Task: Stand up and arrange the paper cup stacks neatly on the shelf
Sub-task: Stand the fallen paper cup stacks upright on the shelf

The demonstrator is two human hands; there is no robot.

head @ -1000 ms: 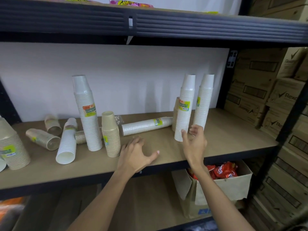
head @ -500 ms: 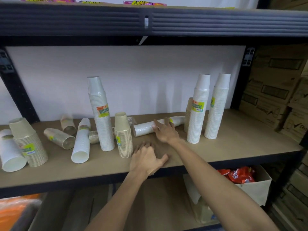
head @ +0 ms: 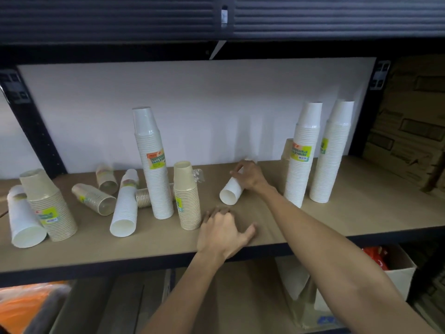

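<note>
My right hand (head: 250,175) grips a lying white cup stack (head: 230,192) at mid-shelf, its open mouth pointing toward me. My left hand (head: 222,231) rests flat on the wooden shelf (head: 361,213) near the front edge, fingers apart. Two tall white stacks (head: 301,160) (head: 331,153) stand upright at the right, a short tan stack (head: 287,150) behind them. Left of centre stand a tall white stack (head: 154,165) and a tan stack (head: 187,196). Several stacks lie tipped at the left, white (head: 125,206) (head: 24,218) and tan (head: 94,198) (head: 48,206).
A dark metal shelf beam (head: 216,18) runs overhead and black uprights (head: 36,126) frame the bay. Cardboard boxes (head: 409,131) are piled to the right. Below the shelf sits an open box (head: 397,273) with red packets.
My right hand closed on the lying white stack and swung it so its open end faces me. The view shifted closer and leftward. My left hand stayed on the shelf.
</note>
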